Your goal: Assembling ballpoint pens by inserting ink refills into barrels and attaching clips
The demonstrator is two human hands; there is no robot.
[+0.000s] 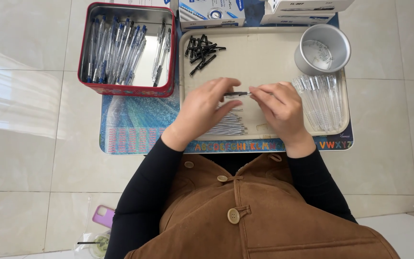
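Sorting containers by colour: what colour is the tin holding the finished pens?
Red tin, seen in the head view.

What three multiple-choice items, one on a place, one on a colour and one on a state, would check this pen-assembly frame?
1. Where does the pile of small black pen parts lie?
A. At the tray's far left corner
B. Inside the red tin
C. In the metal cup

2. What colour is the outside of the tin that holds the assembled pens?
A. Green
B. Red
C. White

3. How are the hands placed?
A. Both flat on the floor
B. One inside the metal cup
C. Both meeting over the tray on one thin pen part

Key: 1 A, the black parts sit on the beige tray near its far left corner. 2 B, the tin's wall is red. 3 C, the left hand and the right hand pinch the thin pen part between them above the tray.
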